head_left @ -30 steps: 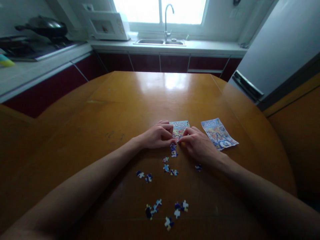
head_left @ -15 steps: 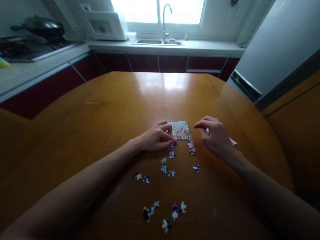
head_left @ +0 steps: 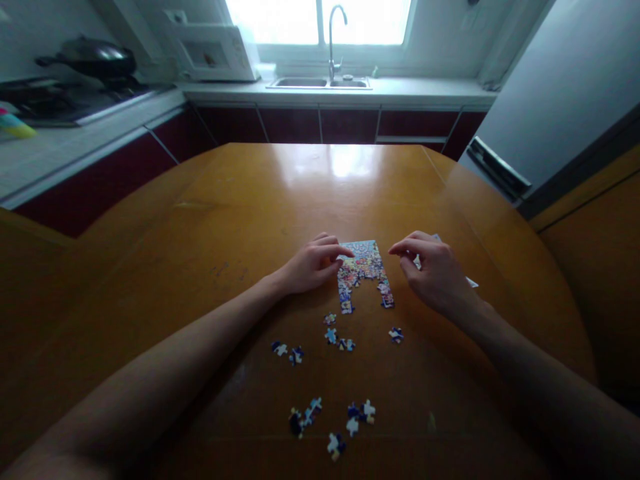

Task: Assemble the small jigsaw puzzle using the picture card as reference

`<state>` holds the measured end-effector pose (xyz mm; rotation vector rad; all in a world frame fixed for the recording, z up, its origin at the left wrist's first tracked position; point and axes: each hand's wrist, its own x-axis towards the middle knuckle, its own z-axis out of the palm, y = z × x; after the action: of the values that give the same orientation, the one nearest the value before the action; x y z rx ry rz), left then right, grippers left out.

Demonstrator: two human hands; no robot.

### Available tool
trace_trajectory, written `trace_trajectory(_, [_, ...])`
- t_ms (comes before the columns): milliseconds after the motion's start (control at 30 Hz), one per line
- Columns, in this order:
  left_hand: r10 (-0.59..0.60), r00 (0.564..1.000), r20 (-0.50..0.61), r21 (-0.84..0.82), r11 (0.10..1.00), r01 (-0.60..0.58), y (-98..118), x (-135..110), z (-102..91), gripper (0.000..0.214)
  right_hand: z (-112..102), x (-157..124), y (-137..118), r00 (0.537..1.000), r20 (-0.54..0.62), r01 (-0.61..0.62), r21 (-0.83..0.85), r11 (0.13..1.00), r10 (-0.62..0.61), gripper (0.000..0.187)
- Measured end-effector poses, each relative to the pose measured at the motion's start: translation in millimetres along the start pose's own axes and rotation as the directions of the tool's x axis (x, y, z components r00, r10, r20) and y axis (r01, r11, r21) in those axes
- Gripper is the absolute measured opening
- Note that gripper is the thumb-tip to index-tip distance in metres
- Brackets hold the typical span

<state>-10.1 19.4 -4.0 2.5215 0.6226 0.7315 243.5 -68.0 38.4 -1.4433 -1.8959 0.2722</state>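
Surface (head_left: pixel 280 193): bare beyond puzzle (head_left: pixel 364 270), loose pcs (head_left: pixel 340 343) nearer | L hand (head_left: pixel 313 265) on puzzle's left edge, grip released | R hand (head_left: pixel 433 273) raised beside it, grip: cannot tell.

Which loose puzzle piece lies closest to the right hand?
The lone piece below the assembled puzzle, beside the right hand; the other loose pieces lie farther left or nearer the camera.

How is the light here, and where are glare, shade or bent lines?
In the head view, the window is blown out to white and throws a pale glare patch on the far table; the loose pieces nearest the camera lie in dim shade; the puzzle between the left hand and right hand is too small to read; the wide lens bows the counter lines.
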Motion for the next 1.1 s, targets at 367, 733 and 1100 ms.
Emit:
trace_trajectory(367, [-0.071,0.996,-0.055,-0.029,0.997,0.070,0.3,0.3,3.0,0.023,37.1,-27.9,-29.6,0.942,0.261,0.193,0.089,0.977,-0.210,0.014])
trace_trajectory(733, [-0.056,0.997,-0.060,-0.044,0.998,0.053,0.2,1.0,5.0,0.023,65.3,-47.5,-51.3,0.800,0.454,0.444,-0.009,0.896,-0.392,0.013])
trace_trajectory(1100, [-0.060,0.997,-0.050,-0.038,0.998,0.058,4.3,2.9,2.8,0.023,63.5,-48.4,-53.0,0.759,0.528,0.475,-0.047,0.879,-0.382,0.009])
